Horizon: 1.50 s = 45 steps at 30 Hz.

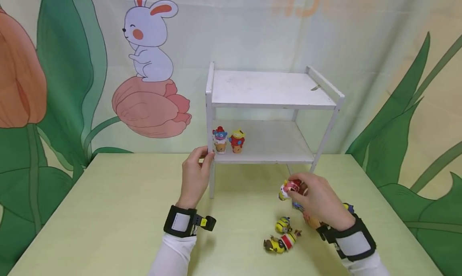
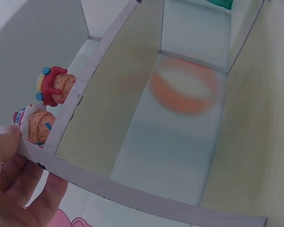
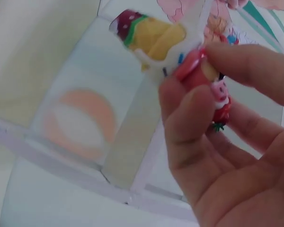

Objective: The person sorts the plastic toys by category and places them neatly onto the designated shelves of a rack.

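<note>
My left hand [image 1: 196, 173] grips the front left post of a white two-tier shelf [image 1: 268, 162], thumb in front and fingers behind in the left wrist view. Just inside that post, a blue-faced figurine [image 1: 220, 140] with a red top and cone base stands on the lower tier. Beside it is a yellow-topped figurine [image 1: 237, 141] in red, also on a cone. My right hand [image 1: 321, 197] pinches a pink-faced figurine [image 3: 220, 92] between thumb and fingers, in front of the shelf's right side. Its yellow cone end and white drip point away from the palm in the right wrist view.
On the table [image 1: 126, 212] lie a small yellow figurine [image 1: 283, 225] and a yellow figurine in red and white [image 1: 281, 242]. More toys, including a blue one [image 1: 297, 205], are partly hidden by the right hand. A printed curtain [image 1: 252, 27] hangs behind.
</note>
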### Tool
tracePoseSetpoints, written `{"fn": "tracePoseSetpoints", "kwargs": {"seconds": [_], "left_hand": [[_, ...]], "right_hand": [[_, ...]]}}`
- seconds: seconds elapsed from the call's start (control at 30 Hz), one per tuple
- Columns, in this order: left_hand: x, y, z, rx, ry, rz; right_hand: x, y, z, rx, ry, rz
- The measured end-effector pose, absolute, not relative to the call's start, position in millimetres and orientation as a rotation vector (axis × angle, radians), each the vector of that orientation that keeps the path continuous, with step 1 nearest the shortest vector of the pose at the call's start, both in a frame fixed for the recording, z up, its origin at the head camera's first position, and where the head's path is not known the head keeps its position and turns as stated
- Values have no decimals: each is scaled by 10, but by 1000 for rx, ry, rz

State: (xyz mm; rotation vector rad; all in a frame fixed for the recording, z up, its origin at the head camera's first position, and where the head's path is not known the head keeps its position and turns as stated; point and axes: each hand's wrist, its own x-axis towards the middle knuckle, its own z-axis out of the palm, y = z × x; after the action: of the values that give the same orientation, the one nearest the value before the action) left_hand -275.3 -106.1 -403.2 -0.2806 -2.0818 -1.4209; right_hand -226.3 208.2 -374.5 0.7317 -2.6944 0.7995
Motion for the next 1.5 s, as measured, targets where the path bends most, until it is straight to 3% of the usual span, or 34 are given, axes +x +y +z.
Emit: {"fn": "tracePoseSetpoints", "kwargs": {"seconds": [0.43, 0.83, 1.17, 1.5], "left_hand": [[-2748, -1048, -4053, -270, -2070, -1434], [-2769, -1028, -4056, -291, -2062, -1431], [-2755, -1045, -4056, -284, -2061, -1425], [-2756, -1035, -4058, -278, -2061, -1438]], "right_hand": [[-2490, 2250, -3253, 1076, -2693, 616], [-2800, 2105, -2828, 1185, -2617, 493], [-2973, 1748, -2658, 1202, -2644, 396], [-3187, 1435, -2738, 1191, -2635, 327]]}}
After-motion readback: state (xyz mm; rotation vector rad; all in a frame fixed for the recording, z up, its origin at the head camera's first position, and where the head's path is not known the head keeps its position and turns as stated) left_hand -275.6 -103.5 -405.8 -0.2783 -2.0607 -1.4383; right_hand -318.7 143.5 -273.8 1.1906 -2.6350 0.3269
